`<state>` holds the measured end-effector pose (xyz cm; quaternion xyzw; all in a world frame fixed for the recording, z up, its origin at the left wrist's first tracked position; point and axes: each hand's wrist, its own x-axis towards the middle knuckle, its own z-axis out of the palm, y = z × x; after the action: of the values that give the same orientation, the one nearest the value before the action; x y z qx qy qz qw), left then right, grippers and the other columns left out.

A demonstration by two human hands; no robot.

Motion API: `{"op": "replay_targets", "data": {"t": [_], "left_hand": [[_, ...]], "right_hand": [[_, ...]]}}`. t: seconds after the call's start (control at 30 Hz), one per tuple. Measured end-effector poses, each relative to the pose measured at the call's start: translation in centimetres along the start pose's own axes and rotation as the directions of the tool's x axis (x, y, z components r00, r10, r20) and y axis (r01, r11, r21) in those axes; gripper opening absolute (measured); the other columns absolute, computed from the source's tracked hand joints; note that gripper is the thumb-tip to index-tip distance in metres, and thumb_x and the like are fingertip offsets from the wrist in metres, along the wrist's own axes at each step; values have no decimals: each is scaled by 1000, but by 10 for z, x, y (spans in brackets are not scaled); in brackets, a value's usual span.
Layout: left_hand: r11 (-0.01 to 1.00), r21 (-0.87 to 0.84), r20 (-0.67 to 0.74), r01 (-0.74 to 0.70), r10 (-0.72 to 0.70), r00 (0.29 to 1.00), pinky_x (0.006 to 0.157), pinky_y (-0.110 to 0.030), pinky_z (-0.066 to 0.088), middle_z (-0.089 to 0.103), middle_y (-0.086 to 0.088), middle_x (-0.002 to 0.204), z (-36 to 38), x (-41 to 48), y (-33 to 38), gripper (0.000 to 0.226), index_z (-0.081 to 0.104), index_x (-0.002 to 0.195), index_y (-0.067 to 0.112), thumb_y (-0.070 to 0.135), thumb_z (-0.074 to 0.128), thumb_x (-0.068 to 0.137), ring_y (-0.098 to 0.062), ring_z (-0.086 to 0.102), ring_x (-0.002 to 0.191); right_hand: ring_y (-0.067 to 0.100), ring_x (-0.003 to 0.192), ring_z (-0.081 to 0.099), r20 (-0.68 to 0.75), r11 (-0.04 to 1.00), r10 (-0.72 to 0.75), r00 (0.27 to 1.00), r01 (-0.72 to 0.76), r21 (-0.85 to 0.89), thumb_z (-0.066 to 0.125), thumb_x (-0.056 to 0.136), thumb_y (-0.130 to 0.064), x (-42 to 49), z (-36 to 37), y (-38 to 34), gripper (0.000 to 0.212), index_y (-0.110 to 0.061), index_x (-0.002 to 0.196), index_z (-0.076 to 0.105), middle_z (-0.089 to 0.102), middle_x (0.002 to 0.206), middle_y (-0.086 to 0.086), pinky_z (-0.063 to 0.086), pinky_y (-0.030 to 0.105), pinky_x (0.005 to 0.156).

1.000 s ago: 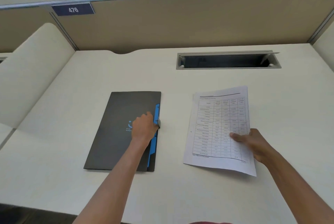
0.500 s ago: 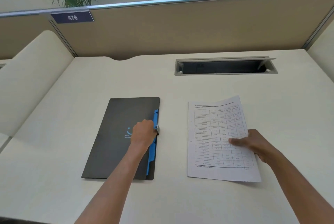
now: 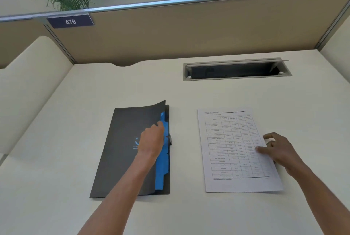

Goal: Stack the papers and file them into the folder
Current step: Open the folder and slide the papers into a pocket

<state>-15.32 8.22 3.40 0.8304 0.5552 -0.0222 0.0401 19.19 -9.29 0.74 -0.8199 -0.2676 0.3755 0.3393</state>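
Note:
A dark grey folder [image 3: 121,140] with blue tabbed dividers [image 3: 162,168] along its right edge lies left of centre on the desk. My left hand [image 3: 151,140] grips the right edge of its front cover, which is lifted and curling at the top right corner. To the right lies a stack of white papers [image 3: 233,149] printed with a table, flat on the desk. My right hand [image 3: 278,149] rests on the stack's right edge, thumb on top and fingers spread at the margin.
The cream desk [image 3: 189,92] has a cable slot with a raised lid [image 3: 236,69] at the back right. A tan partition [image 3: 189,32] with a "476" sign [image 3: 70,21] closes the back. Low cream dividers stand at the left and right.
My left hand has raised the folder's front cover at its right edge, showing more of the blue dividers. The papers have come down flat on the desk under my right hand.

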Motion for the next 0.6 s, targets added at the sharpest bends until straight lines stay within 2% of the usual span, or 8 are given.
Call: {"op": "replay_targets", "data": {"t": [0.07, 0.1, 0.13, 0.2, 0.27, 0.33, 0.47, 0.6], "left_hand": [[1000, -5, -77, -19, 19, 997, 51, -32, 37, 40, 1, 53, -10, 3, -6, 41, 45, 127, 5, -8, 47, 88, -16, 36, 43], [999, -9, -113, -39, 38, 993, 51, -31, 36, 36, 1, 51, -14, 4, -10, 43, 45, 128, 6, -8, 47, 88, -15, 31, 41], [999, -9, -131, -52, 51, 990, 51, -31, 37, 34, 1, 50, -20, 4, -14, 38, 49, 122, 7, -9, 48, 87, -14, 28, 41], [997, 2, -140, -71, 71, 988, 45, -29, 34, 31, 1, 49, -25, 5, -21, 20, 52, 87, 8, -11, 48, 87, -14, 24, 40], [996, 21, -166, -90, 92, 982, 38, -25, 21, 23, 3, 48, -27, 3, -23, 40, 32, 58, 13, -14, 47, 84, -12, 15, 40], [994, 5, -171, -107, 106, 979, 37, -23, 14, 17, 4, 47, -27, 0, -23, 51, 19, 52, 16, -17, 45, 80, -10, 10, 41], [998, 42, -117, -50, 54, 992, 40, -25, 21, 28, 2, 52, -16, -2, -20, 46, 22, 51, 15, -13, 45, 80, -13, 22, 41], [987, 158, -18, -17, 20, 1000, 51, -27, 35, 47, -4, 74, -3, -5, -5, 35, 40, 61, 11, -15, 49, 82, -17, 43, 54]], "right_hand": [[24, 61, 52, 6, 1000, 2, 1000, -2, 8, 80, 77, -2, -1, -1, 1, 35, -6, 106, 61, 50, 63, 6, 36, 28, 55], [24, 62, 51, 9, 1000, 1, 1000, -1, 11, 80, 77, -1, -1, -1, 1, 35, -6, 106, 61, 49, 62, 7, 35, 28, 56], [25, 63, 50, 10, 1000, 0, 1000, 0, 14, 79, 77, 0, -1, -2, 1, 34, -6, 106, 62, 48, 62, 7, 36, 29, 58], [26, 65, 50, 11, 1000, -1, 1000, 1, 19, 79, 77, 1, -1, -1, 1, 34, -5, 106, 62, 47, 62, 8, 37, 33, 61], [26, 65, 51, 10, 1000, -2, 1000, 2, 22, 79, 77, 1, -1, -1, 1, 34, -6, 105, 62, 48, 63, 9, 37, 34, 63], [26, 66, 50, 11, 1000, -4, 1000, 4, 21, 79, 78, 1, -1, 0, 1, 33, -6, 105, 62, 48, 65, 10, 37, 34, 64], [26, 68, 52, 17, 1000, 2, 1000, -2, 26, 78, 78, 0, -1, 1, 0, 32, -8, 105, 61, 48, 68, 12, 38, 35, 65], [27, 68, 52, 11, 1000, 3, 1000, -3, 8, 79, 78, -1, -2, 0, 0, 32, -8, 104, 61, 49, 69, 13, 39, 35, 64]]}}
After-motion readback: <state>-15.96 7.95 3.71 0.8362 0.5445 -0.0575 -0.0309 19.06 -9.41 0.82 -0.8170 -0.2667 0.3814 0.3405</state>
